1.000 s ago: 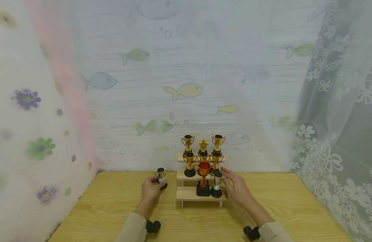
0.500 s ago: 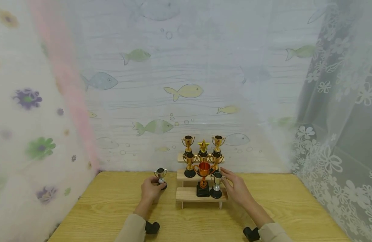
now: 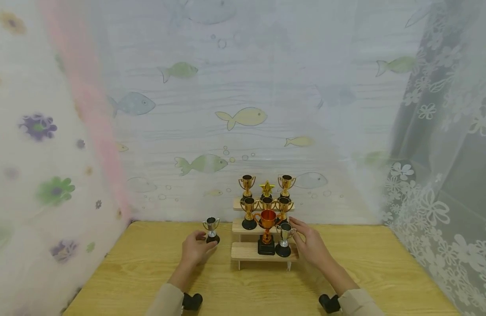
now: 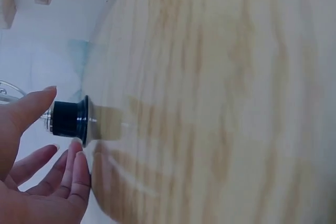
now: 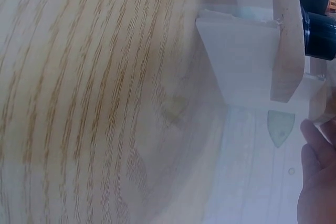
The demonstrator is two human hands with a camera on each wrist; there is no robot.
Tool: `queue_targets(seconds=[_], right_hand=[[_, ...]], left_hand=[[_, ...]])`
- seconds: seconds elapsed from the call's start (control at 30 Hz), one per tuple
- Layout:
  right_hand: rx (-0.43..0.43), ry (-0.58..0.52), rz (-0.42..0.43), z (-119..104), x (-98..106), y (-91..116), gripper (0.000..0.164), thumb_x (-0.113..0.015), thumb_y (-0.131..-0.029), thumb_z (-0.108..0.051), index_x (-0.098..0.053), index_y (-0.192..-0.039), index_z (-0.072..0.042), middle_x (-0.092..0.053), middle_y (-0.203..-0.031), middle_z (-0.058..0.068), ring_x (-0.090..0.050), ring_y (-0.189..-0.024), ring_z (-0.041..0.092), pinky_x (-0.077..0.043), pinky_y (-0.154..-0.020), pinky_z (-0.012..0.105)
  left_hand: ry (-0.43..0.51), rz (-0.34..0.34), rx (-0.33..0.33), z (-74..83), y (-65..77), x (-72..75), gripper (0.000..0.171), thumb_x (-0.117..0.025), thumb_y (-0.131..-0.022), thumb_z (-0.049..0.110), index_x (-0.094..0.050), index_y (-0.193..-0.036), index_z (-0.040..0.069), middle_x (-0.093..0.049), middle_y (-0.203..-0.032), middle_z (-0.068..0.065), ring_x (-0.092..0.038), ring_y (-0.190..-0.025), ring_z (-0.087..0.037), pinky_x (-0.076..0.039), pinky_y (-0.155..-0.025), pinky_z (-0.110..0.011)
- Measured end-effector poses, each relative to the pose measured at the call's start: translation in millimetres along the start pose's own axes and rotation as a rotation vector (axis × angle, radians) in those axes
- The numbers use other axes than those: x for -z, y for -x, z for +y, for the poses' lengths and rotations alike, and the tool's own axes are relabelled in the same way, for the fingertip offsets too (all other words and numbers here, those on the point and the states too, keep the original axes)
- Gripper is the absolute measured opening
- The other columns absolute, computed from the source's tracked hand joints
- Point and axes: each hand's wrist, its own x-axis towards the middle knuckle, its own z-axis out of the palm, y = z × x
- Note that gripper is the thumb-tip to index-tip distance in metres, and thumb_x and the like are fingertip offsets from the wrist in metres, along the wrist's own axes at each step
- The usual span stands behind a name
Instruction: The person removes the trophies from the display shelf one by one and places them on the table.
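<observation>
A small silver trophy cup with a black base stands upright on the table, left of the shelf. My left hand is beside it, thumb and fingers spread around the cup with a gap showing. At the right end of the lowest step, my right hand reaches with extended fingers alongside a second silver trophy cup. In the right wrist view, those fingers lie close to the shelf's end. A larger orange-red trophy cup on a square black base stands left of that silver cup.
The three-step wooden shelf has several gold cups on its upper steps, such as a gold trophy cup, with a gold star trophy at the top. Behind the wooden table hangs a fish-printed curtain.
The left hand has let go of the silver cup and drawn slightly back to the left, leaving it standing on the table. The right hand stays by the shelf.
</observation>
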Motion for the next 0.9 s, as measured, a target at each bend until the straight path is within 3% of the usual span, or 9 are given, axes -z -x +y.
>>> queue_targets(seconds=[0.5,0.9], right_hand=[[-0.008,0.004,-0.004,1,0,0,0.039,-0.058,-0.105,-0.012,-0.058,-0.139,0.008,-0.053,-0.148,0.022,-0.049,-0.135,0.046,-0.041,-0.108,0.06],[-0.001,0.003,-0.001,1,0,0,0.038,-0.058,-0.105,-0.013,-0.059,-0.137,0.009,-0.053,-0.148,0.023,-0.049,-0.135,0.046,-0.041,-0.108,0.06]], left_hand=[[-0.003,-0.077,-0.053,4.4,20.8,19.1,0.051,-0.086,-0.083,0.015,-0.064,-0.122,-0.01,-0.066,-0.114,-0.024,-0.067,-0.104,-0.038,-0.057,-0.083,-0.047],[0.058,-0.112,-0.113,16.0,32.2,15.5,0.048,-0.086,-0.083,0.012,-0.065,-0.122,-0.006,-0.065,-0.12,-0.023,-0.068,-0.089,-0.022,-0.057,-0.068,-0.032]])
